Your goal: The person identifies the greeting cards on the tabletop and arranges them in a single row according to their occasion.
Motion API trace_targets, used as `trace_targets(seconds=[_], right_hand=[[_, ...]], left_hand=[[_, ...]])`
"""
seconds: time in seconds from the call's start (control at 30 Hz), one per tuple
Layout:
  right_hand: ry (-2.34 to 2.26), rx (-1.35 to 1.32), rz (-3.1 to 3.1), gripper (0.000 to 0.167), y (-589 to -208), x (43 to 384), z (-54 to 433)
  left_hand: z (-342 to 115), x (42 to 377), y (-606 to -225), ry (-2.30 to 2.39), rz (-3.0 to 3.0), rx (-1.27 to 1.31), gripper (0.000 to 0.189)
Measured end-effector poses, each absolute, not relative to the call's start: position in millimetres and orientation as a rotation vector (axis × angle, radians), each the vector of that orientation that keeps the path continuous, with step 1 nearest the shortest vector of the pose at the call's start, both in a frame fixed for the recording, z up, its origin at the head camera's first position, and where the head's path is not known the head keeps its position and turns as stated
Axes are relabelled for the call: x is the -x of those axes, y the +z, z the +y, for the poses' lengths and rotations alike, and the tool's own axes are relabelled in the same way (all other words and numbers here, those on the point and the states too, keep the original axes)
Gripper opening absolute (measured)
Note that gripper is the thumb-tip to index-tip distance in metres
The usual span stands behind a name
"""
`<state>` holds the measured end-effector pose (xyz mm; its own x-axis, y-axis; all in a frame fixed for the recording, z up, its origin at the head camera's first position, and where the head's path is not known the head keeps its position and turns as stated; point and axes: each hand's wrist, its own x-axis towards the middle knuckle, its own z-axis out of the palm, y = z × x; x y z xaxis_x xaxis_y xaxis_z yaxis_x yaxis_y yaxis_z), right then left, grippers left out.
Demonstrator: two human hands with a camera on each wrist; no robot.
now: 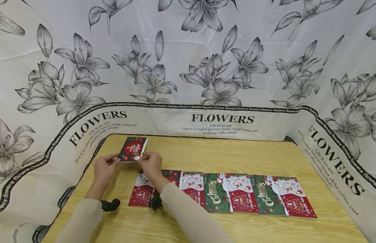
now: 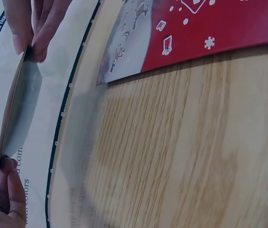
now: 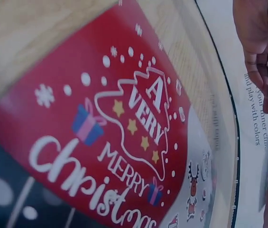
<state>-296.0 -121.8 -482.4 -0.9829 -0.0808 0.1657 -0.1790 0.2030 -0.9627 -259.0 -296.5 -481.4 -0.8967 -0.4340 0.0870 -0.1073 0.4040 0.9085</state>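
My left hand (image 1: 103,170) pinches the lower left corner of a dark Christmas card (image 1: 130,148) with a red round print. At the lower right edge of the same card, my right hand (image 1: 152,167) pinches it between thumb and fingers. Held up above the far left part of the table, the card appears nearly edge-on in the left wrist view (image 2: 11,107). Nearer to me lies a row of Christmas cards, beginning at the left with a red and white card (image 1: 141,194). The adjoining dark card (image 1: 175,176) is partly covered by my right forearm.
Rightward, the row goes on with green cards (image 1: 216,199) and red and white cards (image 1: 297,199), their edges touching or overlapping. Beneath is a wood-grain table (image 1: 267,158). Flower-printed white cloth (image 1: 163,121) walls in its back and sides. Black wrist mounts (image 1: 111,205) show at both sleeves.
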Motion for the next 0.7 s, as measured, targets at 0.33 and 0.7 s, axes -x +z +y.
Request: trace_targets(seconds=[0.33,0.7], right_hand=[[1.883,-0.121,-2.437,0.016,-488,306,-128],[1.968,-0.179,-2.515,0.033,-492,312,-130]], left_hand=[[-290,271,-487,-1.371,-2.312,-0.553,0.023],[-292,279,-495,-1.344,-2.303,-0.576,0.021]])
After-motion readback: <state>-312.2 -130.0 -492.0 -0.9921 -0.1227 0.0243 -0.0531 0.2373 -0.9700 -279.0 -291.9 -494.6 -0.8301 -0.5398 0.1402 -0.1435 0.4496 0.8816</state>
